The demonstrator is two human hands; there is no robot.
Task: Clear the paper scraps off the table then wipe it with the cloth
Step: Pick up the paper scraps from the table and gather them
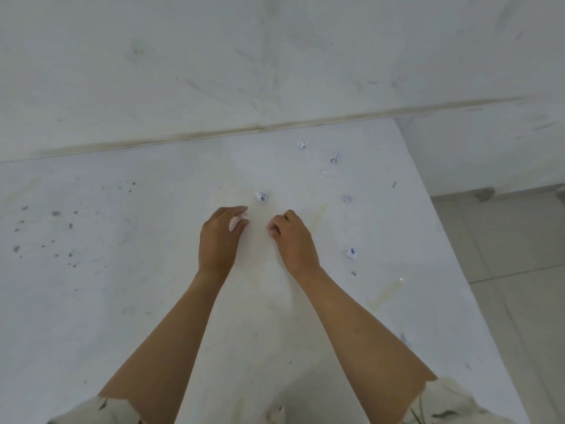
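Both hands curled over paper scraps at the middle of a white bench.

Left hand (220, 232) is closed on white paper (236, 222) that shows between its fingers; right hand (291, 235) is curled, with a pale bit at its fingertips, too small to name. On the bench (122, 286), dark specks (55, 231) mark the left side. Loose crumpled scraps lie apart on the right: one (261, 197) just beyond the hands, others farther back (302, 144), (335, 157), and to the right (346, 198), (351, 253). Tiled floor (519, 270) lies past the bench's right edge.
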